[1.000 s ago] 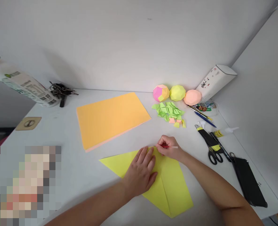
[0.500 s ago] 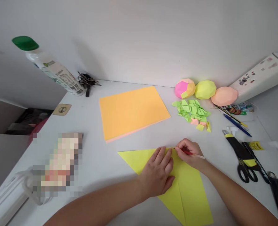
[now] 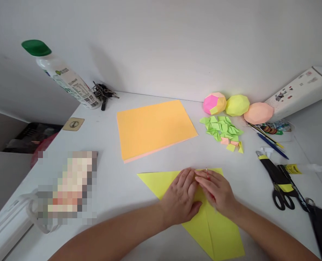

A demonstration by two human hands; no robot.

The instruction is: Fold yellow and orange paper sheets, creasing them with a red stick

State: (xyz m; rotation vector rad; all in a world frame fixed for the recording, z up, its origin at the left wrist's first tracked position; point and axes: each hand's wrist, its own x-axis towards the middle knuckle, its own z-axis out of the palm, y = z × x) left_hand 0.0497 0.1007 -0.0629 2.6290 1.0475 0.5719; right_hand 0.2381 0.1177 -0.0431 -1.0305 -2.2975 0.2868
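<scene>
My left hand (image 3: 181, 197) lies flat, fingers stretched, on a folded sheet of yellow paper (image 3: 223, 232) at the front of the table. Close against its fingertips is my right hand (image 3: 217, 190), its fingers reaching to the paper's upper edge. A thin red pen (image 3: 208, 175) is tucked in that hand, its narrow tip pointing up between the fingers. The sheet has a long pointed flap on the left and a crease running down its middle. Part of the top edge is hidden under both hands.
Behind the sheet lies a stack of orange paper (image 3: 157, 128). Small folded green paper pieces (image 3: 222, 127) and paper balls (image 3: 237, 105) sit to its right. Scissors (image 3: 282, 195), pens and a glue bottle (image 3: 297, 168) are far right. A spray bottle (image 3: 70, 83) and keys (image 3: 105, 93) stand back left.
My right hand has shifted slightly left to meet my left fingers. The pen has turned from lying along the edge to pointing upward. My left hand stays put.
</scene>
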